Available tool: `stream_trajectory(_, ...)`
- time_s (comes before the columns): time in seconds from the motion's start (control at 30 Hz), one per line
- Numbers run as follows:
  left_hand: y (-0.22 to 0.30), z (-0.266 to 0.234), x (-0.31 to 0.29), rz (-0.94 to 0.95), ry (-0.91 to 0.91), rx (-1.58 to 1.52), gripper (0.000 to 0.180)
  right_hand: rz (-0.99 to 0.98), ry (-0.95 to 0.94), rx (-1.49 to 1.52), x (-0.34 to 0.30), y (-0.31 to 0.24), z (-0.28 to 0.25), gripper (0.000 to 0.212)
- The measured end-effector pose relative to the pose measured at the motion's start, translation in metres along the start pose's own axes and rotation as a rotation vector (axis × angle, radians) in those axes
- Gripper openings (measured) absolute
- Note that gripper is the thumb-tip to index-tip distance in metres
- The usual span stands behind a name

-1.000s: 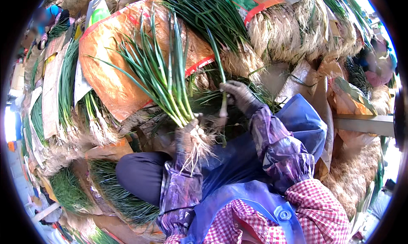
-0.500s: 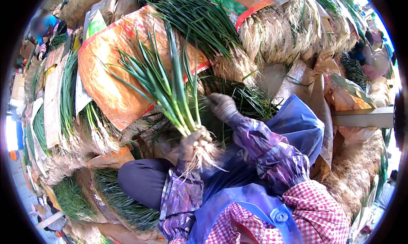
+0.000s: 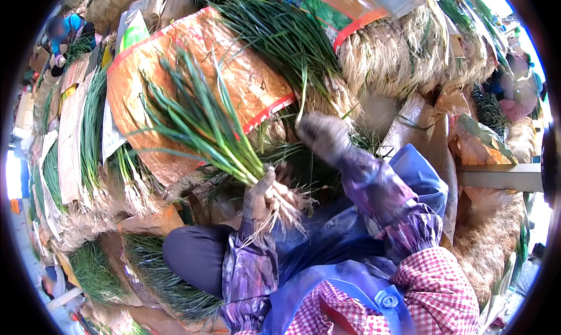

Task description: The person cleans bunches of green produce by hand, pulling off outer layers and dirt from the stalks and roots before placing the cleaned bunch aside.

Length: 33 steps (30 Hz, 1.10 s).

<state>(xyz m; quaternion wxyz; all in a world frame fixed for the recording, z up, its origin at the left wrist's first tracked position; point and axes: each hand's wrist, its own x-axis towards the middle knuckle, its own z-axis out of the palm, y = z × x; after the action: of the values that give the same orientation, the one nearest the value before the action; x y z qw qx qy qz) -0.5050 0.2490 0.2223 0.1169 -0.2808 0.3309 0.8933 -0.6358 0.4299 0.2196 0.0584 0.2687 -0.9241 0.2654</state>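
My left hand [image 3: 256,199], gloved and dirty, is closed round a bunch of green onions [image 3: 225,145] just above their roots. Their green leaves fan out to the upper left, and pale roots [image 3: 286,209] hang over the hand's right side. Farther right, my right hand [image 3: 322,137] is raised, gloved, closed and slightly blurred. From its fingertips a single green onion leaf [image 3: 302,92] stands up, yellowish at its lower end. Under the hands lie loose green leaves [image 3: 310,171] and the blue apron [image 3: 333,218] over my lap.
An orange sack [image 3: 181,95] lies ahead, with a heap of green onions [image 3: 274,34] beside it. Rows of bundled onions, roots outward [image 3: 403,49], run along the back. More bundles [image 3: 169,271] lie at the lower left. A metal bar [image 3: 499,177] juts in at right. Other people [image 3: 70,31] sit farther off.
My right hand has moved right and slightly up, away from the bunch, with a single leaf now showing at its fingertips. The bunch in my left hand has tilted further left.
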Motion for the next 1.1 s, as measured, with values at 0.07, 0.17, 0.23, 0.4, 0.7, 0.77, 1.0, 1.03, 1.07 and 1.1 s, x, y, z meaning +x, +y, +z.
stream_trajectory(0.07,-0.003,-0.002,0.011,0.001,0.022,0.213,0.024,-0.162,-0.339,-0.115,-0.029,-0.036,0.002,0.016)
stream_trajectory(0.17,-0.030,-0.021,0.027,0.054,0.014,0.122,0.016,-0.147,-0.482,0.096,-0.061,-0.055,0.012,0.020)
stream_trajectory(0.23,-0.039,-0.027,0.027,0.003,0.043,0.119,0.015,-0.130,-0.351,0.477,-0.066,-0.027,0.016,0.022)
stream_trajectory(0.4,-0.039,-0.008,0.009,-0.059,-0.042,-0.116,0.017,0.761,-0.339,1.425,-0.040,-0.011,0.010,0.039)
stream_trajectory(0.7,-0.050,-0.020,0.005,-0.024,0.054,0.011,0.019,0.336,-0.030,0.216,-0.049,-0.028,0.041,0.021)
stream_trajectory(0.77,-0.053,-0.022,0.004,-0.019,0.106,0.061,0.020,0.269,0.014,0.114,-0.055,-0.033,0.042,0.018)
stream_trajectory(1.0,-0.056,-0.019,0.000,0.013,0.019,-0.153,0.016,0.686,-0.136,0.158,-0.043,0.045,0.034,0.019)
stream_trajectory(1.03,-0.059,-0.023,0.003,0.000,0.041,-0.198,0.017,0.448,-0.591,-0.297,-0.038,0.056,0.030,0.020)
stream_trajectory(1.07,-0.061,-0.028,0.005,0.000,0.014,-0.185,0.017,0.477,-0.753,-0.179,-0.053,0.051,0.035,0.025)
stream_trajectory(1.1,-0.062,-0.029,0.007,-0.007,-0.018,-0.181,0.017,0.601,-0.773,0.170,-0.056,0.046,0.030,0.027)
